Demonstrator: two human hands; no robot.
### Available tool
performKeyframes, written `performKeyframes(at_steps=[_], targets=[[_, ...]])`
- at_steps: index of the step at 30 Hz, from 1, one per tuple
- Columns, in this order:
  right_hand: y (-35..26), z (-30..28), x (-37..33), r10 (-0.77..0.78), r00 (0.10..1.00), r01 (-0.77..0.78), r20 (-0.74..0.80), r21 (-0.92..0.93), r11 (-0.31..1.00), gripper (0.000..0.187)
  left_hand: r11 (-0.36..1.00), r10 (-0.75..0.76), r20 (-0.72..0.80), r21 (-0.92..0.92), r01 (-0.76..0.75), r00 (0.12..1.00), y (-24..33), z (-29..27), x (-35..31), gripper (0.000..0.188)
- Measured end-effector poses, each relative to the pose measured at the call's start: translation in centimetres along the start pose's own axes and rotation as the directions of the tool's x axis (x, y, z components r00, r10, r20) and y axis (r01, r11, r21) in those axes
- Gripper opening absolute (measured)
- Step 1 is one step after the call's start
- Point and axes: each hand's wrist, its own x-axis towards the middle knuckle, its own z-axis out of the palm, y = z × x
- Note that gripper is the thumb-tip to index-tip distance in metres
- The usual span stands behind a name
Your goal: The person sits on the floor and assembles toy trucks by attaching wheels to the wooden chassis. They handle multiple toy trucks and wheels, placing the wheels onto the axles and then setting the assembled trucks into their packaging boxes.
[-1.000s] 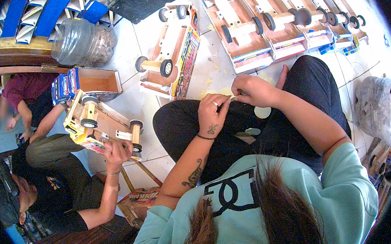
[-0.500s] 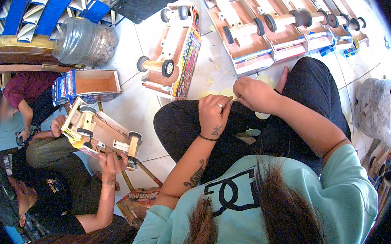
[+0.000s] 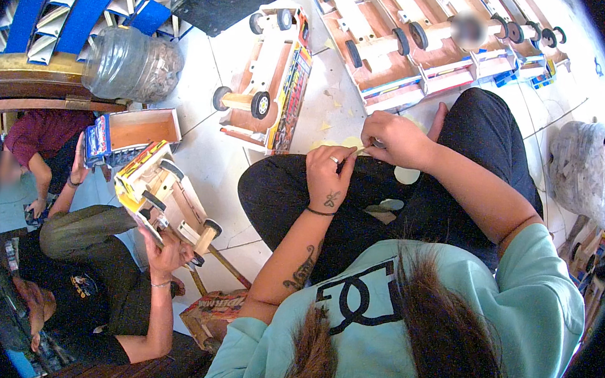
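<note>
Over my lap, my left hand [image 3: 328,173] and my right hand [image 3: 398,141] meet fingertip to fingertip. Both are closed in a pinch at a small pale yellow piece [image 3: 360,151], mostly hidden by the fingers; its kind is too small to make out. A pale round disc [image 3: 406,176] lies just below my right hand, on my dark trousers. Another pale round piece [image 3: 391,205] rests lower in my lap. Small yellow scraps [image 3: 324,126] are scattered on the tiles beyond my left hand.
An upturned wooden toy truck [image 3: 276,79] stands ahead; more upturned trucks [image 3: 393,60] line the far right. At left, a co-worker's hand [image 3: 165,252] holds a yellow toy truck [image 3: 189,211] near a blue truck [image 3: 142,132]. A clear jar [image 3: 115,65] stands behind; a filled plastic bag [image 3: 581,170] sits right.
My hands stay nearly in place, the right one turned slightly. The co-worker's truck has tilted and swung round; one of that person's hands has left it and is now beside the blue truck.
</note>
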Motion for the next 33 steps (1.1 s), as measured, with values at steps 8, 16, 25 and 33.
performKeyframes(at_steps=[8,16,25,33], targets=[[-0.4,0.1,0.2,-0.236,0.969,0.229,-0.073,-0.097,0.969,0.012,0.877,-0.287,0.106,-0.372,0.305,0.952,1.0,-0.2,0.6,0.010],[-1.4,0.4,0.0,-0.287,0.957,0.262,-0.052,-0.284,0.922,0.012,0.818,-0.375,0.437,-0.259,0.514,0.817,0.6,-1.8,2.5,0.010],[-0.5,1.0,0.0,0.014,0.988,0.024,-0.157,0.239,0.971,0.012,0.781,-0.415,0.267,-0.387,0.491,0.870,0.6,-1.5,1.8,0.008],[-0.3,1.5,0.1,0.134,0.980,-0.074,-0.144,0.362,0.929,0.013,0.842,-0.332,0.210,-0.373,0.389,0.920,1.7,-1.7,2.1,0.007]])
